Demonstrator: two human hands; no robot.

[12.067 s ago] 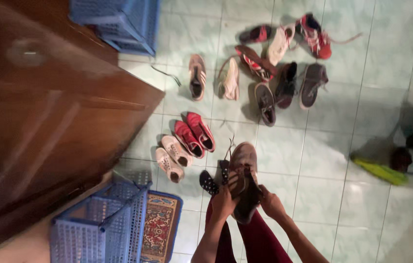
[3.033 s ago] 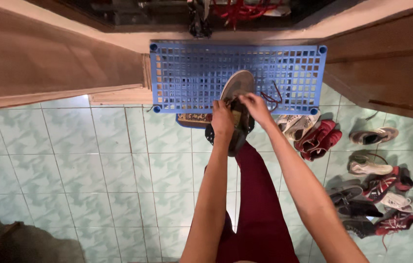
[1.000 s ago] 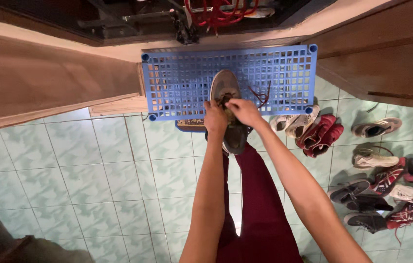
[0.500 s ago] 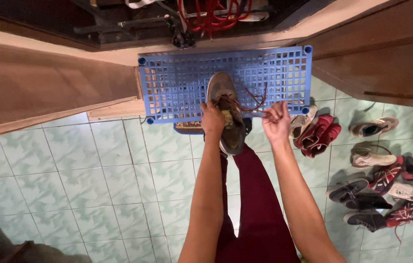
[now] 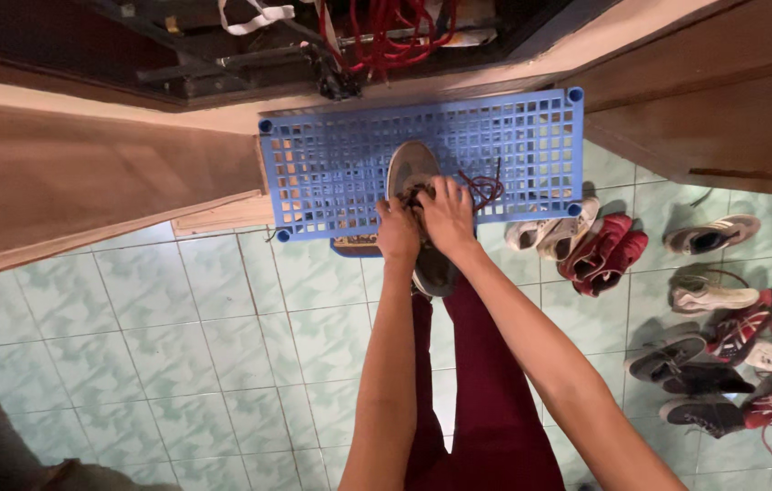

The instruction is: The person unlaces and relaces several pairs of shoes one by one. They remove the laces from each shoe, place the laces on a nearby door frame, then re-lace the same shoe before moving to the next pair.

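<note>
Left arm: bare, stretched forward from the lower frame edge, nearly straight. Left hand [image 5: 398, 233]: knuckles up, fingers curled under and closed, fingertips hidden. Right arm: bare, reaching forward and angled inward from the lower right. Right hand [image 5: 446, 214]: back of hand up, fingers bent and bunched, touching the left hand. Both wrists level. Legs in dark red cloth between the arms.

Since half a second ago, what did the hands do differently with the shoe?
The right hand moved left, back onto the grey shoe, joining the left hand at the dark red laces. The left hand stayed on the shoe, and the shoe stayed over the blue grid rack.
</note>
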